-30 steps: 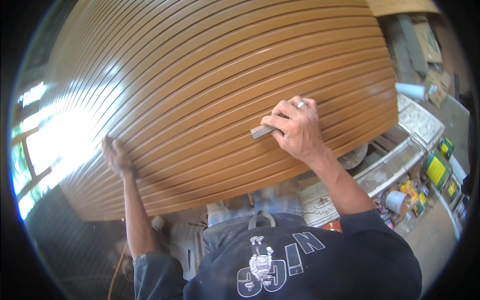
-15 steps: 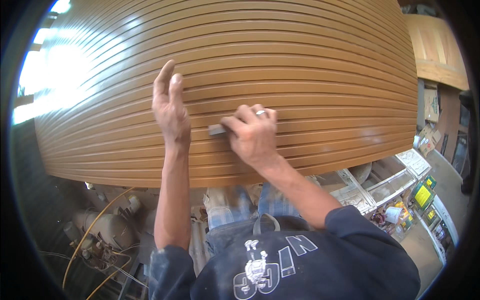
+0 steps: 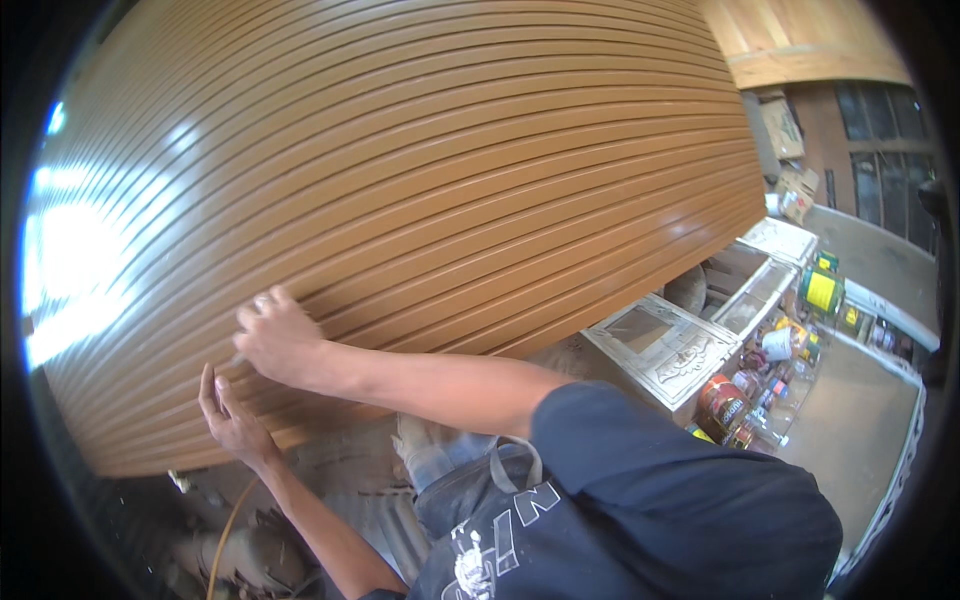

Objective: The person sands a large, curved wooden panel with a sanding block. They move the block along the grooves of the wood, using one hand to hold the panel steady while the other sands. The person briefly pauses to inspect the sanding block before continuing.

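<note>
A wide brown panel [image 3: 480, 200] with many parallel grooves lies in front of me. My right hand [image 3: 280, 340], a ring on one finger, is closed and pressed down near the panel's left part. A small grey flat piece [image 3: 239, 358], resembling folded sandpaper, shows only a little by its fingertips; the rest is hidden under the hand. Just nearer and to the left of it, my left hand [image 3: 238, 425] is open over the panel's near edge, its fingers stretched out and holding nothing.
Right of me stand a white carved frame [image 3: 660, 350], several bottles and cans [image 3: 740, 405] and a grey board [image 3: 860, 430]. Pale wood [image 3: 810, 45] is at the far right. Below the panel at left are a tank-like machine [image 3: 250, 560] and a yellow hose [image 3: 228, 525].
My right hand has slid left along the panel with the grey piece. My left hand has moved left and nearer to me. The view has turned, showing more of the right side.
</note>
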Tool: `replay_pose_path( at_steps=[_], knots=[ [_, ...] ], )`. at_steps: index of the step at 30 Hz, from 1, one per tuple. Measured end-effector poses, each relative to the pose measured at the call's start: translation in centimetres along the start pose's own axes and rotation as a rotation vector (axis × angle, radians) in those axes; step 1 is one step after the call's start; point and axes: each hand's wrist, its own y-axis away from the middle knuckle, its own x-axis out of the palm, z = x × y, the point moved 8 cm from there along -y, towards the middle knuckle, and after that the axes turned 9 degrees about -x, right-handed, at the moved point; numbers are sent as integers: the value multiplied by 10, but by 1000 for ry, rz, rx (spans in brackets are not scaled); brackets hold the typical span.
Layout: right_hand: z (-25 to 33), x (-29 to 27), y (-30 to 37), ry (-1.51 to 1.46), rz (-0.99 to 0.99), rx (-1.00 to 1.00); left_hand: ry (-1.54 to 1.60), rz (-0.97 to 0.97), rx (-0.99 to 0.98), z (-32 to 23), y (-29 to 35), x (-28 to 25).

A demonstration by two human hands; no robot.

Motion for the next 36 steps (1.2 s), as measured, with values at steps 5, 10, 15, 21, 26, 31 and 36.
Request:
replay_pose_path(
  at_steps=[5, 10, 15, 21, 26, 31, 36],
  knots=[
    [-124, -145, 147, 168, -50, 51, -349, 94, 350, -56, 29, 84],
    [-255, -294, 287, 263, 9, 22, -446, 289, 584, -128, 70, 208],
    [-378, -423, 424, 306, 40, 174, -478, 410, 820, -209, 113, 335],
    [-528, -566, 612, 513, 28, 507, -602, 400, 834, -292, 115, 487],
    [-582, -640, 711, 648, -148, 1232, -650, 169, 777, -299, 109, 518],
    [-534, -601, 700, 273, -808, 1286, -646, 195, 755, -293, 106, 512],
    [-514, -603, 700, 313, -933, 1276, -717, 208, 635, -290, 103, 513]
  ],
)
